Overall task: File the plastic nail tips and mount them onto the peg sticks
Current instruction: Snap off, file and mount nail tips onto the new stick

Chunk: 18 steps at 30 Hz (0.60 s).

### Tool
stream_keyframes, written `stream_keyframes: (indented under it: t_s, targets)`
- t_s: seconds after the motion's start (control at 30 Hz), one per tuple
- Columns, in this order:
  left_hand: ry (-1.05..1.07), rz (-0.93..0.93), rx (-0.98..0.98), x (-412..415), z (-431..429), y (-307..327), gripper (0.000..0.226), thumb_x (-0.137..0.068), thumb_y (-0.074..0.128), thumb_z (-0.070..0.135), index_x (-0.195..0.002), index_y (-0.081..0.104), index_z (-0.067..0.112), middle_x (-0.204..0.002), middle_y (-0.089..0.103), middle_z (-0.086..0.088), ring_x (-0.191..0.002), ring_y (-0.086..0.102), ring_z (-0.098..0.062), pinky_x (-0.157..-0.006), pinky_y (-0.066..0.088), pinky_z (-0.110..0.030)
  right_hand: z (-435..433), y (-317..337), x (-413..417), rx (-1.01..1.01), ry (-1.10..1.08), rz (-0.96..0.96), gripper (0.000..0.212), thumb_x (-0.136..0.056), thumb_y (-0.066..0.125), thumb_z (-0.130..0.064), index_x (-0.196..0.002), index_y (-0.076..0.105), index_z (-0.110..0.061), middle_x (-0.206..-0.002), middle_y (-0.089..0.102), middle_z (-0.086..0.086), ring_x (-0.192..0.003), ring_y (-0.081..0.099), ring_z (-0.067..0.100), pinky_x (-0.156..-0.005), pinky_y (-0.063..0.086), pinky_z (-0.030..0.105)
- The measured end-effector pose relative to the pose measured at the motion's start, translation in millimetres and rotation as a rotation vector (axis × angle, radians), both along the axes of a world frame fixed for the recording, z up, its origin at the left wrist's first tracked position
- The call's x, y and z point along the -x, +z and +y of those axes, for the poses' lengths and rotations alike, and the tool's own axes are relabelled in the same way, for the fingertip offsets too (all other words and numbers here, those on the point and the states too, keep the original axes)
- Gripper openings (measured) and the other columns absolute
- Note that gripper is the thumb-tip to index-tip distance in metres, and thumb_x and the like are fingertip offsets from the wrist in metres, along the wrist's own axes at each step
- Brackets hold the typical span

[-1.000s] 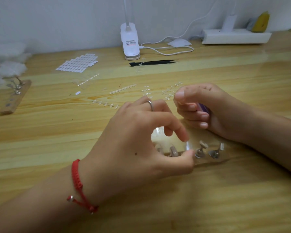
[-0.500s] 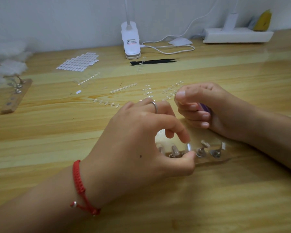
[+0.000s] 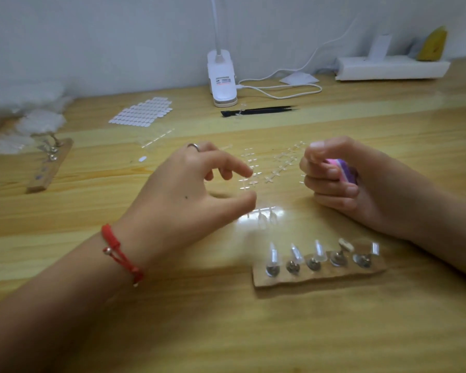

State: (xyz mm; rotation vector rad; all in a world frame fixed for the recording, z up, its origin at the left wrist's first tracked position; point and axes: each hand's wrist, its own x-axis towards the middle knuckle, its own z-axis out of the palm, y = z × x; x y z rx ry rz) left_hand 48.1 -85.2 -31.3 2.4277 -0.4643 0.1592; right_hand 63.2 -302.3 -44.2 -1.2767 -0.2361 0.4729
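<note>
A small printed label [image 3: 223, 80] is showing on the white clip-lamp base [image 3: 222, 94], its lettering too blurred to read.

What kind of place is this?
Likely a home hobby desk for making press-on nails: a wooden table with a clip lamp and power strip by the wall, clear nail tips on a peg board, and a nail file in the right hand.

Glossy wooden table [image 3: 361, 135], clear plastic nail tips [image 3: 273, 255], seemingly metal pegs [image 3: 314, 265].

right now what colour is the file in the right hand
The file is pink and purple; head view.
</note>
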Motion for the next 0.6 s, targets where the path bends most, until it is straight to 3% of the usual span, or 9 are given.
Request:
stream_keyframes:
  t_s: [0.1, 0.27, 0.47, 0.6]
  targets:
    - [0.004, 0.018, -0.132, -2.0, 3.5, -7.9, 0.037, -0.059, 0.058, 0.059, -0.090, 0.066, 0.041, -0.089, 0.053, 0.018, -0.090, 0.045, -0.001, -0.079, 0.039, -0.024, -0.2, -0.4, -0.4, -0.005, 0.003, 0.001, 0.028, -0.070, 0.065, -0.033, -0.057, 0.043, -0.022, -0.057, 0.030, -0.008, -0.040, 0.025, 0.002, -0.037, 0.032, 0.014]
    - [-0.036, -0.066, -0.235, -0.4, 4.1, -6.8, 0.025, -0.060, 0.060, 0.058, -0.078, 0.066, 0.042, -0.085, 0.056, 0.018, -0.087, 0.046, -0.002, -0.076, 0.038, -0.027, -0.5, 0.5, -0.3, 0.020, 0.005, 0.006, 0.029, -0.070, 0.065, -0.034, -0.057, 0.043, -0.021, -0.057, 0.030, -0.007, -0.040, 0.026, 0.002, -0.037, 0.033, 0.013]
    - [-0.045, -0.038, -0.170, -1.0, 2.7, -8.2, 0.012, -0.067, 0.071, 0.049, -0.072, 0.069, 0.039, -0.083, 0.058, 0.017, -0.084, 0.047, -0.002, -0.076, 0.042, -0.031, 1.3, 1.9, 2.3, 0.034, -0.016, 0.001, 0.027, -0.070, 0.064, -0.033, -0.058, 0.044, -0.021, -0.057, 0.031, -0.007, -0.040, 0.026, 0.002, -0.037, 0.031, 0.014]
    - [-0.058, -0.171, -0.265, 0.7, 2.7, -6.7, 0.017, -0.069, 0.061, 0.053, -0.070, 0.070, 0.038, -0.076, 0.058, 0.017, -0.078, 0.048, -0.003, -0.073, 0.035, -0.028, 2.6, 2.9, 3.6, 0.032, -0.031, 0.009, 0.027, -0.069, 0.064, -0.032, -0.060, 0.042, -0.021, -0.058, 0.030, -0.007, -0.040, 0.026, 0.002, -0.037, 0.029, 0.014]
